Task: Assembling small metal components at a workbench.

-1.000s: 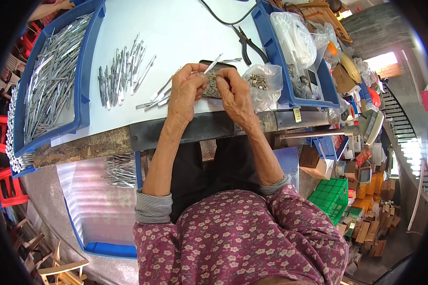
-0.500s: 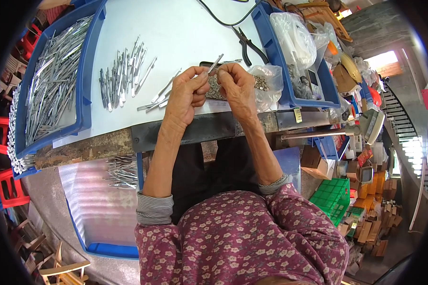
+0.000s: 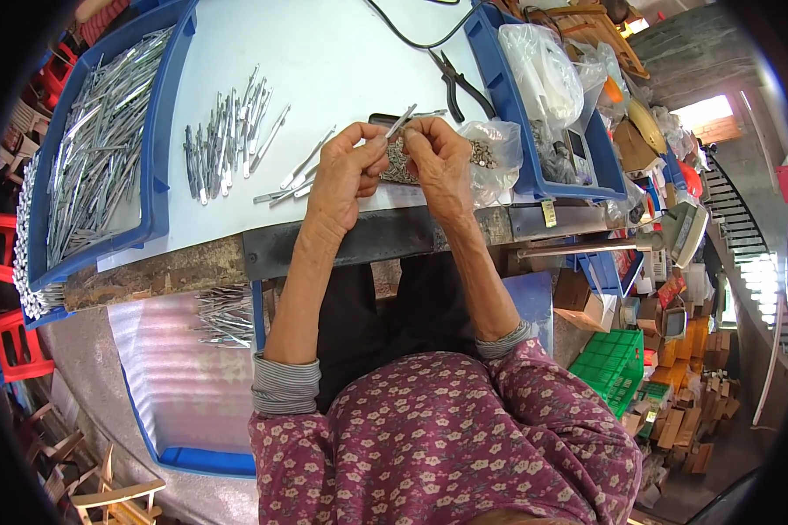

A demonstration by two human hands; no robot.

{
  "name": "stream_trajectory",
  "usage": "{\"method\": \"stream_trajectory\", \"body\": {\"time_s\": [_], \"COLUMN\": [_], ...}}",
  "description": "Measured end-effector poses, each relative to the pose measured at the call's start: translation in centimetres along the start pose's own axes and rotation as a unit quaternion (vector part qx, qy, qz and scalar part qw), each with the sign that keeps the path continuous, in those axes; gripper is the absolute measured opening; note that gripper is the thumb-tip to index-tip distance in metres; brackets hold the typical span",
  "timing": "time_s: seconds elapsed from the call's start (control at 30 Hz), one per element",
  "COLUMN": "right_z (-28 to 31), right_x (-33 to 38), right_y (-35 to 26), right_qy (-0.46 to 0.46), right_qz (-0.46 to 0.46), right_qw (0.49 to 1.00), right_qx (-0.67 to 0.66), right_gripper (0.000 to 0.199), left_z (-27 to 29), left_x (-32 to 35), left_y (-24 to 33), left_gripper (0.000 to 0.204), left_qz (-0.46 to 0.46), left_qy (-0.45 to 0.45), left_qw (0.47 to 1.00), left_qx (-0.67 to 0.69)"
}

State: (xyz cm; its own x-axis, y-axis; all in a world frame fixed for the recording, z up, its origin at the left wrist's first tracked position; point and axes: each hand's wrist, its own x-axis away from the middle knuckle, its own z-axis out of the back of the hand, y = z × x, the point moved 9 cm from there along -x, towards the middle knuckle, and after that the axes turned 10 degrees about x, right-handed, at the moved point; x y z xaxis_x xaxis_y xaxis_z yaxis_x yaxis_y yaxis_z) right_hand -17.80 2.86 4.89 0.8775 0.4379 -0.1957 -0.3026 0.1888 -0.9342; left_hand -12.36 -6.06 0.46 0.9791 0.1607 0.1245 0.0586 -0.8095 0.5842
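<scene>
Above the table's near edge, my left hand (image 3: 346,179) pinches a slim silvery metal strip (image 3: 403,120) that points up and away to the right. Close beside it, my right hand (image 3: 442,166) has thumb and forefinger pressed together near the strip; whatever lies between those fingertips is too small to make out. Partly hidden behind the hands is a dark tray of small metal parts (image 3: 396,166). A clear plastic bag (image 3: 504,179) with more small round parts lies right of my right hand. Several similar strips (image 3: 299,179) lie left of my left hand.
A blue bin (image 3: 155,175) full of metal strips stands at the left. A spread group of strips (image 3: 228,131) lies on the white tabletop (image 3: 324,52). Black-handled pliers (image 3: 453,86) sit far right, beside a blue bin (image 3: 569,190) with plastic bags. Below is another blue-rimmed container (image 3: 206,461).
Both hands stay nearly in place over the table. The strip's tip has shifted slightly to the right, with a small movement of the left fingers.
</scene>
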Motion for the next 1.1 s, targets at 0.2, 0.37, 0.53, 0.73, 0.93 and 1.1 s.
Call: {"method": "stream_trajectory", "body": {"time_s": [0.2, 0.37, 0.53, 0.73, 0.93, 1.1], "right_z": [0.3, 0.4, 0.1, -0.2, -0.4, -0.7], "right_x": [0.1, 0.3, 0.3, 0.3, 0.2, 0.1], "right_y": [0.5, 0.6, 1.0, 1.0, 1.0, 1.2], "right_qy": [0.021, 0.025, 0.015, 0.011, 0.001, -0.017], "right_qz": [-0.001, -0.016, -0.033, -0.03, -0.029, -0.024], "right_qw": [1.0, 0.999, 0.998, 0.994, 0.992, 0.989], "right_qx": [0.008, -0.014, -0.061, -0.103, -0.123, -0.142], "right_gripper": [0.011, 0.011, 0.01, 0.009, 0.009, 0.008], "left_z": [-0.3, -0.5, -0.5, -0.5, -0.3, -0.4], "left_x": [0.1, 0.1, 0.2, 0.2, 0.2, 0.1], "left_y": [0.6, 1.0, 1.2, 0.5, 0.6, 0.0], "left_gripper": [0.008, 0.003, 0.003, 0.004, 0.004, 0.006], "left_qz": [-0.046, -0.089, -0.102, -0.053, -0.059, -0.023], "left_qy": [0.002, 0.004, -0.007, -0.006, -0.011, -0.021], "left_qw": [0.997, 0.988, 0.987, 0.996, 0.997, 1.0], "left_qx": [-0.069, -0.124, -0.122, -0.065, -0.058, -0.004]}}
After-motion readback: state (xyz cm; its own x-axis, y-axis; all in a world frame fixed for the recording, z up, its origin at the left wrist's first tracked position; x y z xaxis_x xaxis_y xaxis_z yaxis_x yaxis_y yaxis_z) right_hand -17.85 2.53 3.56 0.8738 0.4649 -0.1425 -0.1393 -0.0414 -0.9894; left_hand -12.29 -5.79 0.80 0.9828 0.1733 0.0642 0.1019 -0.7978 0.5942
